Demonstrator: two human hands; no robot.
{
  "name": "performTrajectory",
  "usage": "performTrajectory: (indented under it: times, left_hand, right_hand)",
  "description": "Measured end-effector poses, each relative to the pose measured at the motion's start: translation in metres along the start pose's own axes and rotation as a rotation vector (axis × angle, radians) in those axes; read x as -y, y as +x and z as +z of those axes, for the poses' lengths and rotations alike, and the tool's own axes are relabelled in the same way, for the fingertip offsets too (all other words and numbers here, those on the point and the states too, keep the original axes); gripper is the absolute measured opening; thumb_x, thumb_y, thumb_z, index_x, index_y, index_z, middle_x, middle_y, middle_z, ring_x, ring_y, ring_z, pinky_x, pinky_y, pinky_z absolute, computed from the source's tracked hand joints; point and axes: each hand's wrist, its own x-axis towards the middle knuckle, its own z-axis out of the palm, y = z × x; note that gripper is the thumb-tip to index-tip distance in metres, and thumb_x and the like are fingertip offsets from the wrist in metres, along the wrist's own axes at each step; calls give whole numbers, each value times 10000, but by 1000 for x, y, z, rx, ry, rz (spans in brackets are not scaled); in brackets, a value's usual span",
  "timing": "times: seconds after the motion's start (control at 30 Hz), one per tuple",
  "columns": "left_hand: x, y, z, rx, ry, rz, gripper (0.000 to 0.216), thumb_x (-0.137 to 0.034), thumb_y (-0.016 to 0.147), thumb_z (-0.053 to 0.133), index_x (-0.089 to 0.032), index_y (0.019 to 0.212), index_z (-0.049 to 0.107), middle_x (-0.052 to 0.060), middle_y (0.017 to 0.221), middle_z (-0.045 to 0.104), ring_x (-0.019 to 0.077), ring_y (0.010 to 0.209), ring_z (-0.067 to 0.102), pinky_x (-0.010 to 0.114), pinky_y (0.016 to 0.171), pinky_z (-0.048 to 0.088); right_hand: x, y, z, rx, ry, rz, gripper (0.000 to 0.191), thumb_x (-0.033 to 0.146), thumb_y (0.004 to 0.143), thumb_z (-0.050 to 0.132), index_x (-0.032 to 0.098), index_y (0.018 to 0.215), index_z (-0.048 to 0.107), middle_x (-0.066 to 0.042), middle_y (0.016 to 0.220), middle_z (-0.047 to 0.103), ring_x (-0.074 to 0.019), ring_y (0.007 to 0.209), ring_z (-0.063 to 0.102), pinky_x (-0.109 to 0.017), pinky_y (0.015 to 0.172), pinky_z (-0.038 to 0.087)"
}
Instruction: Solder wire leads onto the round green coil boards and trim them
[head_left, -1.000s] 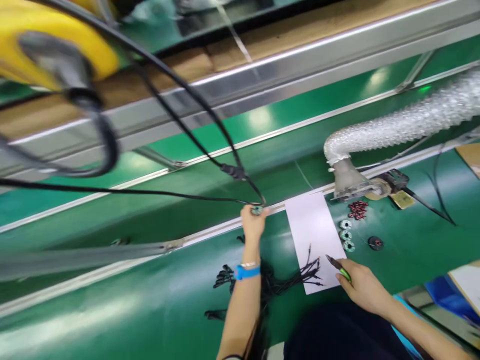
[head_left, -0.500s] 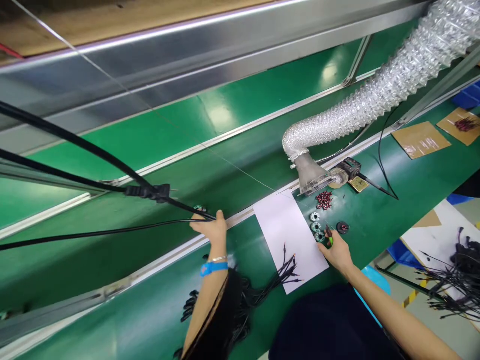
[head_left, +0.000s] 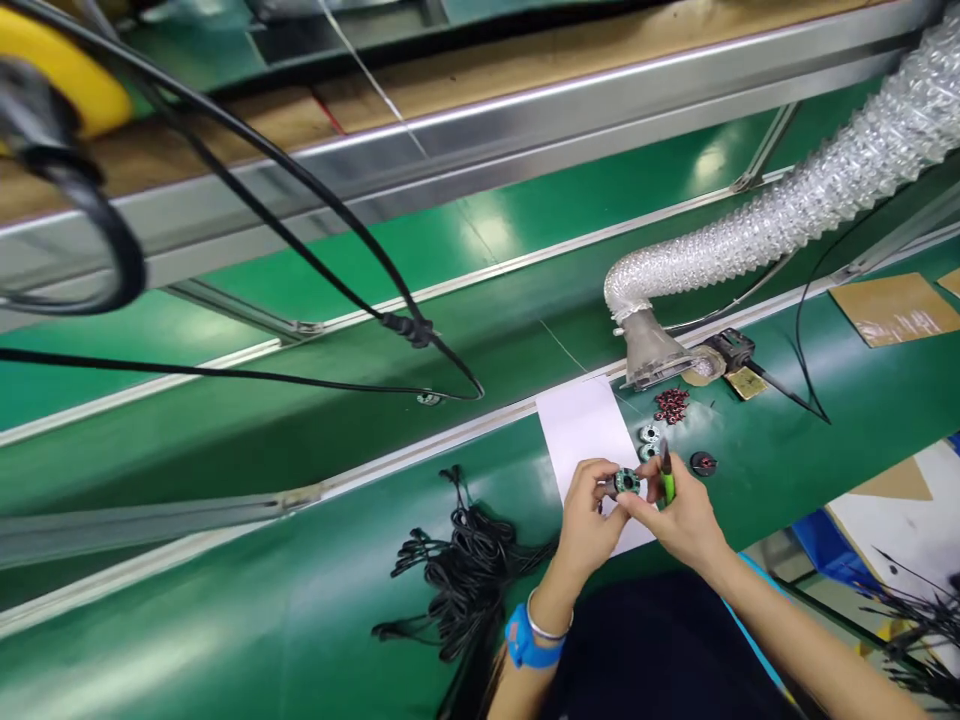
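My left hand [head_left: 589,520] pinches a small round green circuit board [head_left: 627,482] with a hole in its middle, held above a white paper sheet [head_left: 581,425]. My right hand [head_left: 690,515] is closed around a slim tool with a green handle and dark tip [head_left: 667,474]; its exact kind is not clear. The right fingertips meet the board's right side. Just beyond them, more ring-shaped boards [head_left: 649,434] lie beside the sheet. Small red-and-black parts [head_left: 671,405] form a pile farther back, and a dark round piece [head_left: 703,463] lies to the right.
Black cables [head_left: 472,560] are bundled on the green bench at left. A clear ribbed duct [head_left: 705,265] ends in a nozzle above the bench, near a soldering iron holder [head_left: 731,350]. Black cables [head_left: 322,200] hang at left. One round board [head_left: 428,398] lies beyond the white rail.
My left hand has come back from beyond the rail by the hanging cable to meet my right hand over the paper. A round board is now between the hands. The view has shifted.
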Motion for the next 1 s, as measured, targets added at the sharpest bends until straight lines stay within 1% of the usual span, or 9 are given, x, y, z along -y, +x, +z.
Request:
performTrajectory:
  times: [0.1,0.17,0.2,0.27,0.33,0.37,0.5,0.67,1.0]
  left_hand:
    - [-11,6,-22,-52,-69,-26,468,-248,810,702,-199,1208,460,85,1050,523,153,934,581,276,803,514]
    - [-19,10,-38,-111,-66,-23,486,-256,770,746,-217,1204,530,80,1084,509,163,989,566,280,856,496]
    - [-24,11,-46,-147,-46,-15,475,-255,759,757,-230,1194,567,78,1108,503,170,1023,555,282,880,485]
    - [-33,13,-58,-205,47,7,469,-261,762,755,-258,1205,601,73,1133,517,175,1039,552,282,888,476]
    - [-42,15,-66,-236,194,39,474,-281,774,744,-263,1227,607,74,1134,550,177,1010,564,285,865,477]
    - [-46,16,-69,-245,266,58,474,-290,782,736,-257,1236,607,75,1124,563,175,988,568,285,854,477]
    - [-56,19,-76,-268,406,145,475,-292,803,718,-245,1260,595,68,1114,569,160,970,567,273,851,475]
    - [-56,22,-81,-302,481,210,466,-267,804,719,-249,1251,593,62,1115,565,161,1015,562,276,886,471]
    - [-52,24,-88,-308,518,195,485,-247,798,723,-267,1261,581,62,1116,564,167,1026,561,289,891,475]
  right_hand:
    - [21,5,-17,110,-33,-143,395,514,930,428,151,1072,496,-48,871,591,-110,719,558,-229,682,447]
    - [29,8,-25,168,-111,-225,368,447,961,375,147,1139,494,-80,964,600,-139,802,574,-259,724,436]
    - [32,10,-28,197,-163,-262,347,417,963,372,147,1138,502,-86,971,601,-156,822,574,-275,728,422]
    - [36,14,-29,252,-271,-325,292,366,954,377,151,1072,536,-78,913,600,-174,783,560,-294,688,379]
    - [41,19,-29,289,-363,-378,256,329,943,376,155,1003,554,-71,866,591,-179,738,540,-302,658,337]
    - [43,22,-28,299,-401,-402,251,317,939,378,156,1003,558,-72,870,589,-183,745,536,-305,663,326]
    - [54,35,-25,325,-505,-473,268,307,936,383,158,1050,574,-86,925,586,-205,823,534,-312,708,319]
    - [65,46,-20,347,-564,-503,271,310,943,366,155,1021,575,-81,902,581,-196,778,536,-306,655,293]
    - [72,54,-9,405,-614,-502,278,307,943,354,162,1035,574,-83,904,588,-195,751,547,-309,620,288]
